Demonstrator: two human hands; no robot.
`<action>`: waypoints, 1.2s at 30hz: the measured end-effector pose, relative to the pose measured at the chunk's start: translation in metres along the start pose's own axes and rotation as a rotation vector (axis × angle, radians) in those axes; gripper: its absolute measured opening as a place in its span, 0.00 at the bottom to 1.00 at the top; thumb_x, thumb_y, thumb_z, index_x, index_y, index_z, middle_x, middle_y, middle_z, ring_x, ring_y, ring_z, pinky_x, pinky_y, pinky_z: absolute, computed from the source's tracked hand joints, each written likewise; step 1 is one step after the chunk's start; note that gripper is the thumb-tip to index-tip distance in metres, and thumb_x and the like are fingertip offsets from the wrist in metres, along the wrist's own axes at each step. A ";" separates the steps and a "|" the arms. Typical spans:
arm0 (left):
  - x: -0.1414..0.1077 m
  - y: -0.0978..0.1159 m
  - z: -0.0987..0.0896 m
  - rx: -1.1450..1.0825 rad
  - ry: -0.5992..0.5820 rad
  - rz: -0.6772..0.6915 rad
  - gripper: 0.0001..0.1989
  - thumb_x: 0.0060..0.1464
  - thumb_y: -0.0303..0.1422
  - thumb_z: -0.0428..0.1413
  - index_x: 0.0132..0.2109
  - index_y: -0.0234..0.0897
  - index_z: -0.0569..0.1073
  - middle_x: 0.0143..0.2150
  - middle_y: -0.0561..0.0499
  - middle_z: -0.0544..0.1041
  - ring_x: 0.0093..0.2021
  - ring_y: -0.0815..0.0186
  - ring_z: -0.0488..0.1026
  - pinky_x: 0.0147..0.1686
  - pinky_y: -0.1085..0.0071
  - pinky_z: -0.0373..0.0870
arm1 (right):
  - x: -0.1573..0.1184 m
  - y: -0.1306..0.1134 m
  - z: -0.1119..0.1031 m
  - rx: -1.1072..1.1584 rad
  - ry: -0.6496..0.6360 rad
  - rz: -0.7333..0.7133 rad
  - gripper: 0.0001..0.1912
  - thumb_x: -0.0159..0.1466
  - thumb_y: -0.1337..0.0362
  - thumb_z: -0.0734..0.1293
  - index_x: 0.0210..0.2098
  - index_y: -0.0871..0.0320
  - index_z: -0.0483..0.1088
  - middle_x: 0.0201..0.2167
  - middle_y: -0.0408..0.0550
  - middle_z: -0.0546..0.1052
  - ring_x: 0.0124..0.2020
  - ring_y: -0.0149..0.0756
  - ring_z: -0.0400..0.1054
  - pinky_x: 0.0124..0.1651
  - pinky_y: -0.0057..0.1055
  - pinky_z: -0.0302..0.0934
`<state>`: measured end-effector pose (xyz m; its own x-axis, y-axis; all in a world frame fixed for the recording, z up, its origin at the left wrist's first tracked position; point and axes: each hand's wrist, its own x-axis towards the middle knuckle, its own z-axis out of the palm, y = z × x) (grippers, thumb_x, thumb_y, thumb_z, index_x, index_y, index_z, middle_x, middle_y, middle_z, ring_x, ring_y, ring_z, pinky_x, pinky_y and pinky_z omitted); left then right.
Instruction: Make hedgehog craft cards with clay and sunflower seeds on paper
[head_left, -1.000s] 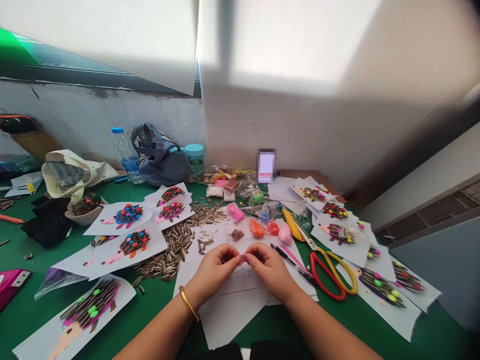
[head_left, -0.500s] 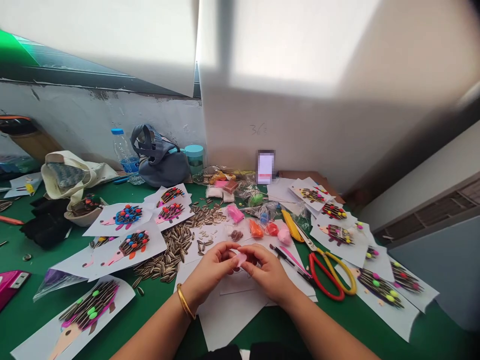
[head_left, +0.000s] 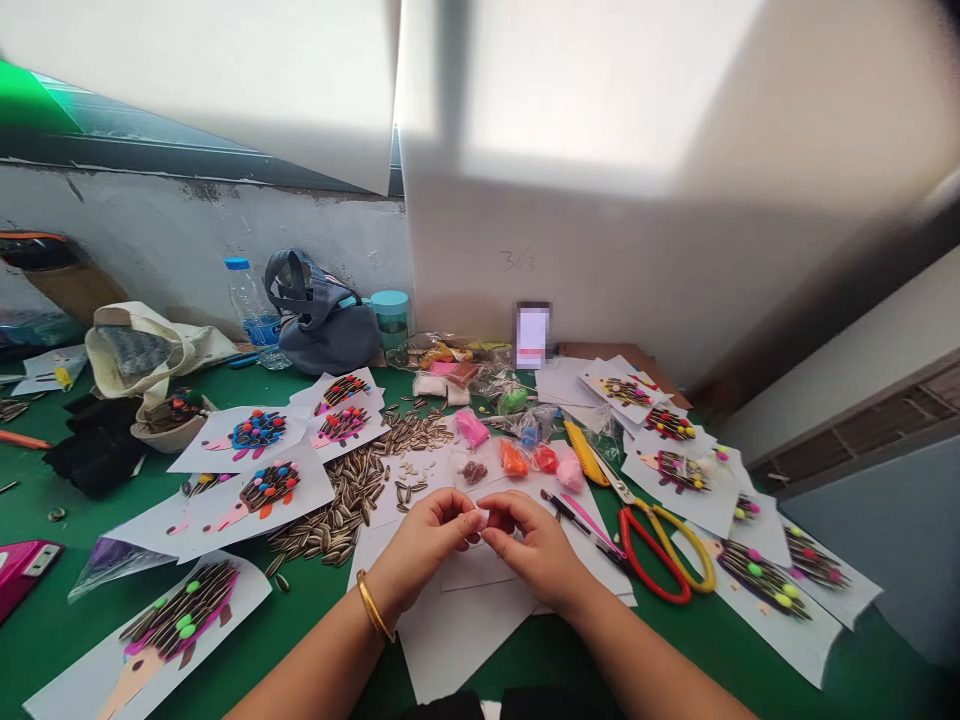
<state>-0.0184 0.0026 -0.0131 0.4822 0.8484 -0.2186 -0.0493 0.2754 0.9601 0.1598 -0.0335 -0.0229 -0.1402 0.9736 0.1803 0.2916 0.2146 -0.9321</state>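
Note:
Over the white paper (head_left: pixel 465 645), my left hand (head_left: pixel 435 530) and my right hand (head_left: pixel 532 545) meet fingertip to fingertip. A small pale pink lump of soft modelling clay (head_left: pixel 482 518) sits between them, mostly hidden. My left thumb and forefinger are closed on it, and the curled right fingers press at its other side. Just beyond my hands lie packs of clay: brown (head_left: pixel 473 471), orange (head_left: pixel 513 459), red (head_left: pixel 544 459) and pale pink (head_left: pixel 569 472). Black pens (head_left: pixel 585 525) rest to the right of my right hand.
Striped sunflower seeds (head_left: pixel 341 505) are heaped on the left. Scissors (head_left: pixel 660 550) with red and yellow handles and a yellow cutter (head_left: pixel 583 452) lie right. Hedgehog pictures made with seeds (head_left: pixel 255 485) flank both sides. A phone (head_left: pixel 532 335), bag (head_left: pixel 326 325) and bottle (head_left: pixel 251 305) stand behind.
The pink clay shows less between my fingertips than before, as my fingers have shifted around it. Both hands stay in nearly the same place; the objects on the table have not moved.

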 end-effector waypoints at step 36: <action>0.000 -0.002 0.005 -0.153 0.042 -0.056 0.26 0.41 0.41 0.69 0.46 0.35 0.73 0.28 0.56 0.71 0.29 0.70 0.67 0.33 0.73 0.61 | 0.001 -0.001 0.001 -0.048 -0.041 -0.081 0.12 0.63 0.59 0.70 0.46 0.48 0.76 0.38 0.46 0.75 0.39 0.37 0.68 0.41 0.33 0.63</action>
<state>-0.0139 -0.0006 -0.0142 0.4512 0.8468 -0.2815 -0.1573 0.3860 0.9090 0.1586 -0.0333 -0.0221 -0.2039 0.9489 0.2408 0.3222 0.2973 -0.8988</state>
